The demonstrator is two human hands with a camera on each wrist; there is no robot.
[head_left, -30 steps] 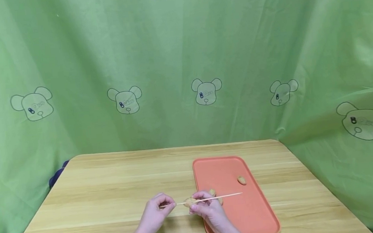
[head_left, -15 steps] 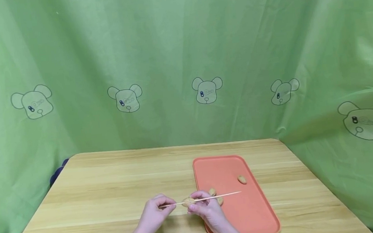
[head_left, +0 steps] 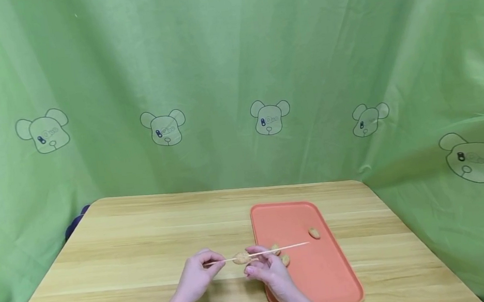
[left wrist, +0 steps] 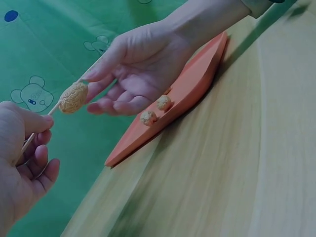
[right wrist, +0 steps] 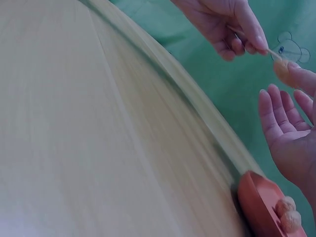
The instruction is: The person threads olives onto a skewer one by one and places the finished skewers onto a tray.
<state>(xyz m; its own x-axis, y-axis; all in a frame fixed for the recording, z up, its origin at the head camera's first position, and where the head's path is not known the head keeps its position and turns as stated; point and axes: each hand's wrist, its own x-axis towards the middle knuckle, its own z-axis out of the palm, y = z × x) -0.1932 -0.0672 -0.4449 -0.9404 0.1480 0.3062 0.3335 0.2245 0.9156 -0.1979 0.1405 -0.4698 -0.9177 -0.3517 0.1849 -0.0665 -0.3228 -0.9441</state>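
**A skewered oval piece held between two hands above a worktop**

The left hand (head_left: 197, 274) pinches the left part of a thin wooden skewer (head_left: 290, 247), thumb against fingertips. On the skewer, between the two hands, sits an oval piece (head_left: 241, 258), tan and wrinkled, with the skewer projecting from both its ends. The right hand (head_left: 276, 276) is at the right end of this piece: its fingertips stand apart, one digit touching there, while the remaining fingers are relaxed, as the wrist views show. The two hands do not touch each other. The skewer runs onward past the right hand and slopes slightly to the far right, its pointed end lying over the tray.

The tray (head_left: 320, 284), coral-red and rectangular with rounded corners and a raised rim, rests on the right half of the worktop (head_left: 146, 243), partly behind the right hand and forearm. It carries three similar tan pieces: a far-right piece (head_left: 314, 233) near the right rim, and a left piece (head_left: 275, 249) and a middle piece (head_left: 285, 260) close together beside the right hand. The worktop has a pale wood grain. Beyond it hangs a green curtain (head_left: 221, 167) printed with bear heads (head_left: 167, 131).
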